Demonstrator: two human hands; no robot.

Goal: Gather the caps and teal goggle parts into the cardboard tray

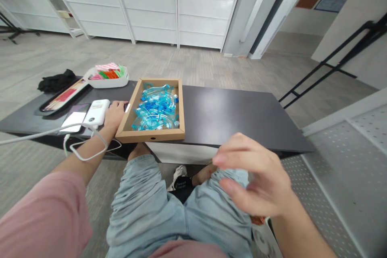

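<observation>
My left hand (114, 113) lies palm down on the dark table (229, 113), fingers stretched out beside the left wall of a shallow cardboard tray (151, 134). The tray holds several clear blue plastic pieces (155, 107). A white cable (87, 151) loops around my left wrist and runs to a white power bank (96, 113) next to a phone (75, 119). My right hand (252, 175) hovers above my lap near the table's front edge, fingers loosely curled and slightly blurred, with nothing visible in it.
A white bin (109, 76) of red, green and pink strips stands at the back left, beside a long dark tray (62, 97) and black cloth (56, 80). A perforated metal surface (350, 161) lies to the right. White cabinets line the far wall.
</observation>
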